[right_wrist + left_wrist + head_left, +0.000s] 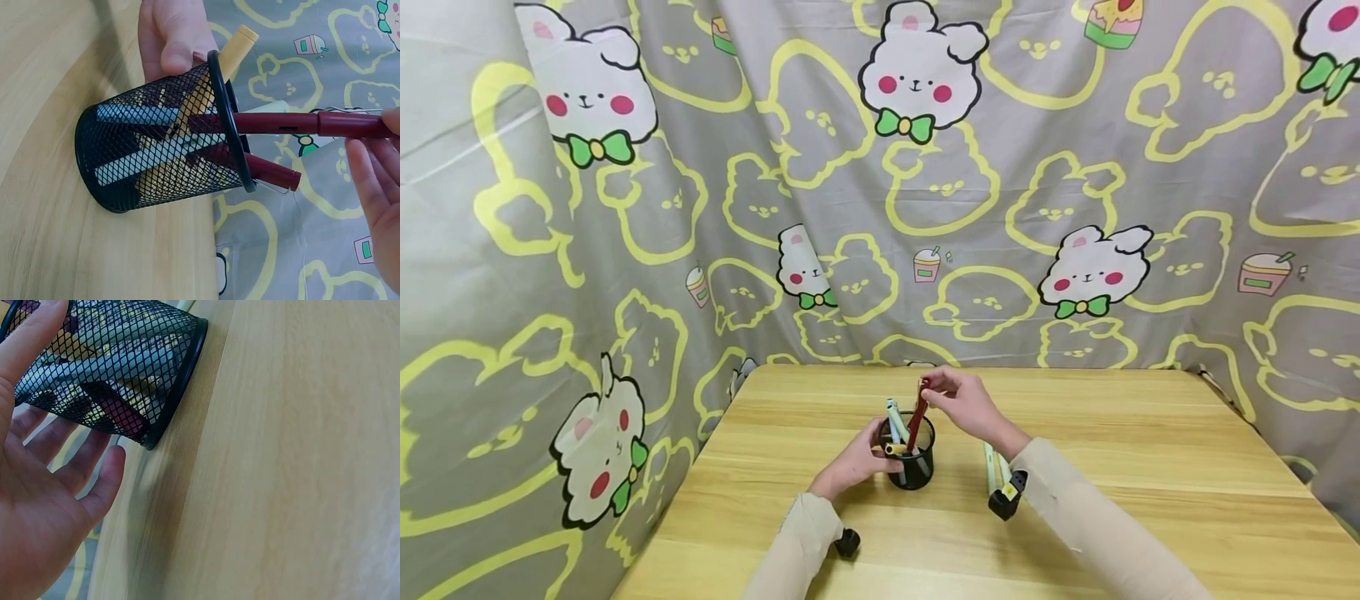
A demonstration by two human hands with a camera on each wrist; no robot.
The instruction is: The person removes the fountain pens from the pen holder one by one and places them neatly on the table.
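The left hand (856, 461) cups the black mesh pen cup (162, 137), fingers relaxed, steadying it. The right hand (964, 403) pinches a dark red pen (281, 122), its lower end inside the cup.

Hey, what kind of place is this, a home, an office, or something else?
Probably a makeshift recording corner at a desk, not a plain office: a cartoon rabbit-print cloth backdrop hangs all round a wooden table, and the only work on it is a black mesh pen cup with pens.

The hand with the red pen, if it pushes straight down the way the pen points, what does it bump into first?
Probably the black mesh cup: the right hand holds the red pen with its lower end already inside, among other pens.
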